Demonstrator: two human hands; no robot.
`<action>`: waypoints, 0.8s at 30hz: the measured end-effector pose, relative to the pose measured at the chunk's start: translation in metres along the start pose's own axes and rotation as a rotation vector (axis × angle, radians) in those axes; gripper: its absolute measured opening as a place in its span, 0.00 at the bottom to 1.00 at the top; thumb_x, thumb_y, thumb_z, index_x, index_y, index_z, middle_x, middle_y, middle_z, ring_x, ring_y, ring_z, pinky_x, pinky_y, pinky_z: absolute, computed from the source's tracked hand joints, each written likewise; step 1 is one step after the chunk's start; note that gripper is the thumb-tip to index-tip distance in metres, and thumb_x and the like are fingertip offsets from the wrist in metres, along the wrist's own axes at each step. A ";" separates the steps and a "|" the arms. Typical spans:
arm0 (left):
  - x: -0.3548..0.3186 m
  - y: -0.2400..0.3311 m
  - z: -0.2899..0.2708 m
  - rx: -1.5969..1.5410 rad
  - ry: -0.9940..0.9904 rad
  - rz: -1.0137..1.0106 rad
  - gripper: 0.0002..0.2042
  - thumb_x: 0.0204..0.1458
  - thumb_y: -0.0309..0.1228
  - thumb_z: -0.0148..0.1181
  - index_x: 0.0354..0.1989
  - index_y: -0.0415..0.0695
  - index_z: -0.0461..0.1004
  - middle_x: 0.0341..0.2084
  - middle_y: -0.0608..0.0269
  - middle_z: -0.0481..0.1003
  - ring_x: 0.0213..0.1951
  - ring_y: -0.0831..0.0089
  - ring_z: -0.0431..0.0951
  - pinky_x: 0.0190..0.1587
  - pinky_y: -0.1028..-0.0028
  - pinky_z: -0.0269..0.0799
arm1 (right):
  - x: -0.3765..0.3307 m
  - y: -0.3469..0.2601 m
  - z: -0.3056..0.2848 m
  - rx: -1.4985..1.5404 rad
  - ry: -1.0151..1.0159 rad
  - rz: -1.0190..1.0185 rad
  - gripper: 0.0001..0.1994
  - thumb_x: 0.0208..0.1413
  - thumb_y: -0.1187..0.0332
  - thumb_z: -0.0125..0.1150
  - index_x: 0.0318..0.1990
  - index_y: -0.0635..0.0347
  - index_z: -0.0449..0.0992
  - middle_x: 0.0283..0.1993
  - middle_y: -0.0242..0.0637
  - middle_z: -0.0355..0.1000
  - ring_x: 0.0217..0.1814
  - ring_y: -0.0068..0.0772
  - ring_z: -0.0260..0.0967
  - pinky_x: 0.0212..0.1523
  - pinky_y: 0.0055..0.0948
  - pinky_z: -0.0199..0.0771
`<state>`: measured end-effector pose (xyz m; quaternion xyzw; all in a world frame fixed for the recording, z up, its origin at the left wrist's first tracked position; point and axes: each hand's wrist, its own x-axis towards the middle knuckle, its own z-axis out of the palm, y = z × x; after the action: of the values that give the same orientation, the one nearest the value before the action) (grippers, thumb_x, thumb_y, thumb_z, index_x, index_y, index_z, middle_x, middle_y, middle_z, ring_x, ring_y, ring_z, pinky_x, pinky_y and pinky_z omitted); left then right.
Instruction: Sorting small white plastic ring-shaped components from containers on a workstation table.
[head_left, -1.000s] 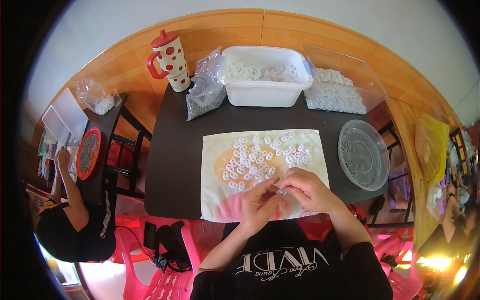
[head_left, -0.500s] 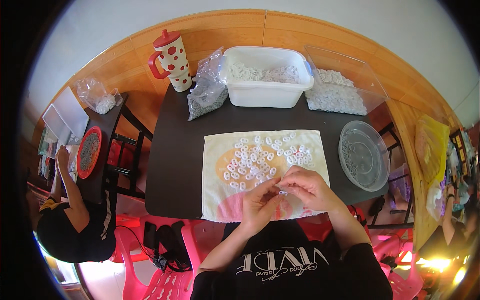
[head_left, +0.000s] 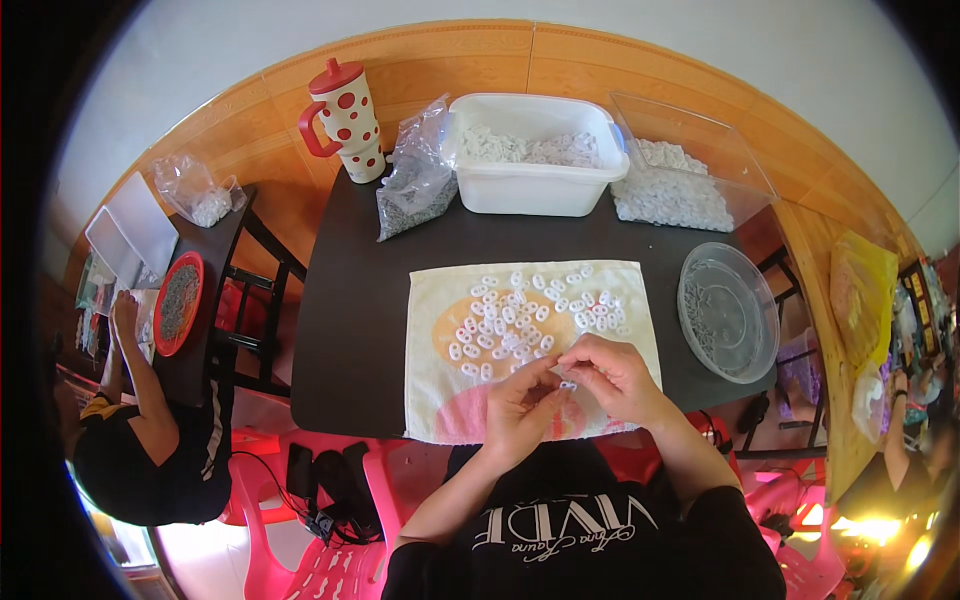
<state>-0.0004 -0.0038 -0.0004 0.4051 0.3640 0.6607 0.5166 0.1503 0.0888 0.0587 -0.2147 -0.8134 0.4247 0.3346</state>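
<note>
Over the near edge of a pale patterned towel (head_left: 425, 300), my hands almost meet. My left hand (head_left: 520, 408) pinches a small white two-holed plastic piece (head_left: 567, 385) between thumb and fingertips. Close against it, my right hand (head_left: 615, 380) has thumb and forefinger pressed together; whatever lies between them is too small to make out. Beyond my fingers, many matching oval white two-holed pieces (head_left: 508, 315) are spread loosely on the towel.
Along the back of the dark table (head_left: 350, 330) stand a dotted tumbler (head_left: 347, 120), a bag of small grey parts (head_left: 415, 180), a white tub (head_left: 530, 190) and a clear bin of white pieces (head_left: 675, 190). A round clear tub (head_left: 735, 350) holds small metallic-looking parts. A person works at the left table.
My hands stay in nearly the same place. The white piece at my left fingertips shows a little more, and my right fingers have shifted slightly.
</note>
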 end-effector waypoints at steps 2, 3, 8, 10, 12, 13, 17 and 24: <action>0.001 0.004 0.002 0.067 -0.011 -0.003 0.24 0.56 0.11 0.54 0.63 0.36 0.66 0.36 0.63 0.75 0.35 0.81 0.77 0.38 0.81 0.74 | -0.002 0.001 0.001 -0.018 0.004 0.001 0.08 0.55 0.82 0.59 0.43 0.64 0.75 0.35 0.43 0.73 0.35 0.40 0.75 0.36 0.30 0.73; 0.001 0.005 0.002 0.067 -0.009 -0.002 0.24 0.56 0.11 0.54 0.63 0.36 0.66 0.36 0.63 0.75 0.35 0.81 0.77 0.38 0.81 0.74 | -0.002 0.001 0.002 -0.034 0.009 0.002 0.08 0.56 0.82 0.59 0.42 0.64 0.74 0.35 0.43 0.73 0.34 0.41 0.74 0.35 0.30 0.73; 0.000 0.004 0.000 0.079 0.009 -0.012 0.24 0.56 0.11 0.55 0.63 0.37 0.67 0.35 0.65 0.75 0.33 0.83 0.75 0.36 0.82 0.72 | -0.005 -0.001 0.009 -0.089 0.051 -0.029 0.07 0.56 0.82 0.59 0.40 0.63 0.73 0.34 0.41 0.73 0.33 0.41 0.74 0.34 0.30 0.72; 0.000 0.003 0.000 0.067 0.007 -0.008 0.25 0.56 0.11 0.55 0.63 0.38 0.67 0.35 0.66 0.74 0.33 0.83 0.74 0.36 0.83 0.72 | -0.006 0.001 0.013 -0.108 0.068 -0.037 0.06 0.55 0.82 0.59 0.39 0.63 0.72 0.34 0.41 0.73 0.32 0.40 0.74 0.33 0.30 0.71; -0.001 0.003 0.000 0.056 0.006 -0.005 0.25 0.56 0.11 0.55 0.63 0.38 0.67 0.35 0.66 0.74 0.32 0.84 0.74 0.35 0.83 0.71 | -0.008 0.004 0.018 -0.083 0.134 -0.071 0.07 0.55 0.82 0.60 0.39 0.63 0.72 0.32 0.41 0.72 0.30 0.39 0.73 0.30 0.30 0.70; -0.001 0.003 0.000 0.020 0.017 -0.016 0.25 0.55 0.11 0.56 0.62 0.38 0.69 0.36 0.67 0.74 0.35 0.84 0.74 0.38 0.83 0.72 | -0.009 0.005 0.020 -0.083 0.133 -0.072 0.07 0.55 0.82 0.60 0.39 0.63 0.72 0.32 0.41 0.72 0.30 0.39 0.73 0.30 0.30 0.70; -0.002 0.001 -0.001 -0.009 0.032 -0.001 0.24 0.54 0.10 0.57 0.61 0.38 0.71 0.37 0.68 0.74 0.37 0.84 0.74 0.40 0.83 0.72 | -0.010 0.007 0.026 -0.131 0.217 -0.147 0.07 0.53 0.84 0.60 0.38 0.64 0.72 0.30 0.41 0.71 0.28 0.38 0.71 0.28 0.31 0.68; -0.004 0.000 -0.001 -0.028 0.033 -0.006 0.23 0.54 0.10 0.57 0.59 0.38 0.72 0.37 0.67 0.75 0.36 0.84 0.74 0.38 0.83 0.71 | -0.014 0.005 0.032 -0.164 0.310 -0.193 0.07 0.53 0.86 0.58 0.37 0.65 0.73 0.28 0.41 0.70 0.26 0.38 0.69 0.26 0.30 0.65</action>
<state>-0.0012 -0.0077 -0.0015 0.3857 0.3643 0.6709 0.5181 0.1373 0.0655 0.0359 -0.2250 -0.8010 0.2847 0.4762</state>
